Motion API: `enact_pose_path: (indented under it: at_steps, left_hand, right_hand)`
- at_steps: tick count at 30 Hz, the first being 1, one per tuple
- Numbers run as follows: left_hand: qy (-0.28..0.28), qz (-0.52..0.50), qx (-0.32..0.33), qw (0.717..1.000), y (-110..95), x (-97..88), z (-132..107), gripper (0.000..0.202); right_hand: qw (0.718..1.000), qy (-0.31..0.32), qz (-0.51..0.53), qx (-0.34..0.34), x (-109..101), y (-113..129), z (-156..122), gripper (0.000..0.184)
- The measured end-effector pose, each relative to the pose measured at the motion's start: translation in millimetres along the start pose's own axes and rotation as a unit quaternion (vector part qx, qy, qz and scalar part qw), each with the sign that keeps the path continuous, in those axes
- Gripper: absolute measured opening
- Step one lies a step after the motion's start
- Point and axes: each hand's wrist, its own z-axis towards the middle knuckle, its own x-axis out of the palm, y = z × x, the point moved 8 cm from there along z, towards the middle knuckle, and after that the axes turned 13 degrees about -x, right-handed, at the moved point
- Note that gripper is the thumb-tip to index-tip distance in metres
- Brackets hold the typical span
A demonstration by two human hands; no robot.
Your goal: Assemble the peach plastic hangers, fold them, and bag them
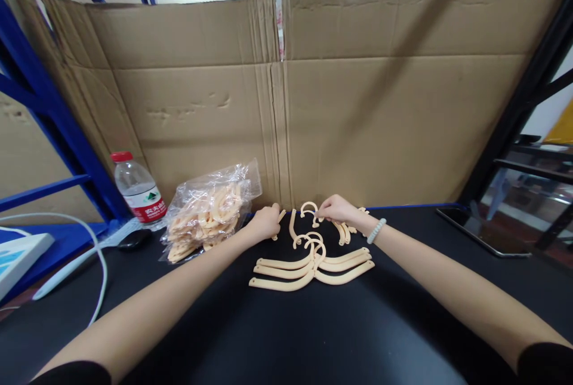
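My left hand (267,222) is closed at the back of the table, its fingers curled round a beige plastic hanger arm (282,216). Part of that arm is hidden by the fingers. Further right, my right hand (338,208) pinches at a small beige hanger hook (319,218); its fingertips are partly hidden. Between my hands lie another hook (308,206) and a loose curved arm (293,225). Several more loose arms (342,232) rest below my right hand. In front, several assembled hangers (286,285) lie overlapping, hooks pointing away from me.
A clear plastic bag (210,212) of beige hanger parts stands left of my left hand. Behind it are a water bottle (142,191) and a black mouse (135,239). A white cable (104,271) curves at left. A dark tablet (483,233) lies at right. Cardboard (403,116) walls the back.
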Motion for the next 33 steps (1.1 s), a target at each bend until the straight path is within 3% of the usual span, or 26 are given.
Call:
enact_pose_path:
  at_steps: [3,6,11,12,14,18,22,33]
  left_hand:
    - [0.016,-0.070,0.021,0.997,1,-12.2,-22,0.030]
    - [0.043,-0.175,0.061,0.982,-1,-15.0,-63,0.030]
    - [0.052,-0.355,0.090,0.929,1,4.2,-140,0.018]
    - [0.046,-0.435,0.096,0.894,3,6.3,-152,0.019]
    - [0.049,-0.509,0.117,0.851,4,13.8,-169,0.018]
    - [0.058,-0.541,0.127,0.830,6,26.4,-179,0.010]
    - [0.054,-0.540,0.131,0.830,8,29.9,-177,0.007]
    - [0.007,-0.487,0.106,0.867,11,25.0,-180,0.007]
  right_hand:
    - [0.994,-0.036,0.100,-0.032,-13,14,-21,0.026]
    - [0.976,-0.046,0.203,-0.066,-8,30,-58,0.038]
    - [0.936,-0.007,0.347,-0.054,46,38,-122,0.038]
    - [0.928,-0.006,0.369,-0.051,56,37,-130,0.037]
    - [0.918,-0.018,0.391,-0.065,68,35,-140,0.033]
    - [0.913,-0.038,0.389,-0.117,70,31,-144,0.025]
    - [0.910,0.004,0.399,-0.116,75,25,-143,0.020]
    - [0.876,0.089,0.470,-0.063,89,21,-147,0.016]
